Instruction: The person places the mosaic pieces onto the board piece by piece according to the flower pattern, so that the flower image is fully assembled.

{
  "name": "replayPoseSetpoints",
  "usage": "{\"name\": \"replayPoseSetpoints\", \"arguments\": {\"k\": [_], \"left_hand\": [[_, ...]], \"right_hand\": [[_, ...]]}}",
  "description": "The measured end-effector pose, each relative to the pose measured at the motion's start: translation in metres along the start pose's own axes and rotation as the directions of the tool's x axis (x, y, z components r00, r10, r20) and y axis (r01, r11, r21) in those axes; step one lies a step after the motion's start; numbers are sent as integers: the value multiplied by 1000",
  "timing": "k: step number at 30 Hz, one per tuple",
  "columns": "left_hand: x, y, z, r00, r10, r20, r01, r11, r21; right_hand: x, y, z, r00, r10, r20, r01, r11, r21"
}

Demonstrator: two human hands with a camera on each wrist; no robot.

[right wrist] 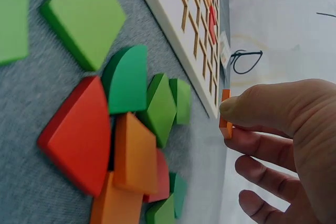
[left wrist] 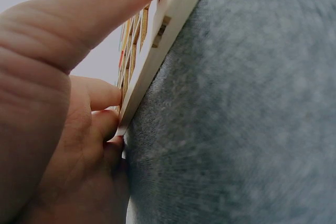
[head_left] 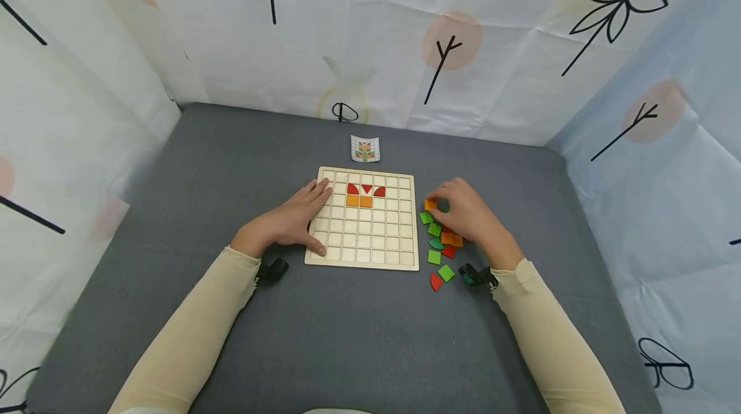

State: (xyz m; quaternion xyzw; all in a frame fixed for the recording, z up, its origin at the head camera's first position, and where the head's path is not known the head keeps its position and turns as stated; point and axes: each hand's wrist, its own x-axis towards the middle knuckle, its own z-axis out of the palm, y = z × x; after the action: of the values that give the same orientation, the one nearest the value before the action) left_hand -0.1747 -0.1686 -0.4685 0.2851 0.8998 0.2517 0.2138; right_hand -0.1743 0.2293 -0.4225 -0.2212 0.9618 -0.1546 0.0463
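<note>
A wooden grid board (head_left: 365,242) lies flat. My left hand (head_left: 292,216) rests along its left side, thumb and fingers spread apart and touching the edge. In the board's upper cells sit a red triangle (head_left: 366,189), a red quarter-round tile (head_left: 352,189) on the left and another (head_left: 379,192) on the right. Two orange square tiles (head_left: 352,200) fill cells just below. To the right of the board, my right hand (head_left: 467,211) pinches an orange square tile (right wrist: 226,124) between thumb and index finger, raised above the loose pieces.
Loose green square tiles (head_left: 434,257), orange tiles (head_left: 448,238), red pieces (head_left: 436,282) and green rounded pieces (right wrist: 128,80) lie scattered and partly stacked right of the board. A small pattern card (head_left: 365,149) lies behind it. Printed cloth (head_left: 382,35) surrounds the grey table (head_left: 347,337).
</note>
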Motion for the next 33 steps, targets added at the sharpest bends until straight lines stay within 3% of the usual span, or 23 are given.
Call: {"name": "replayPoseSetpoints", "arguments": {"k": [15, 33], "left_hand": [[-3, 0, 1, 1000, -14, -6, 14, 1000, -4], [0, -1, 0, 1000, 1, -5, -1, 1000, 3]], "right_hand": [[20, -18, 4, 996, -89, -24, 89, 996, 6], [32, -30, 4, 996, -86, -9, 87, 996, 18]]}}
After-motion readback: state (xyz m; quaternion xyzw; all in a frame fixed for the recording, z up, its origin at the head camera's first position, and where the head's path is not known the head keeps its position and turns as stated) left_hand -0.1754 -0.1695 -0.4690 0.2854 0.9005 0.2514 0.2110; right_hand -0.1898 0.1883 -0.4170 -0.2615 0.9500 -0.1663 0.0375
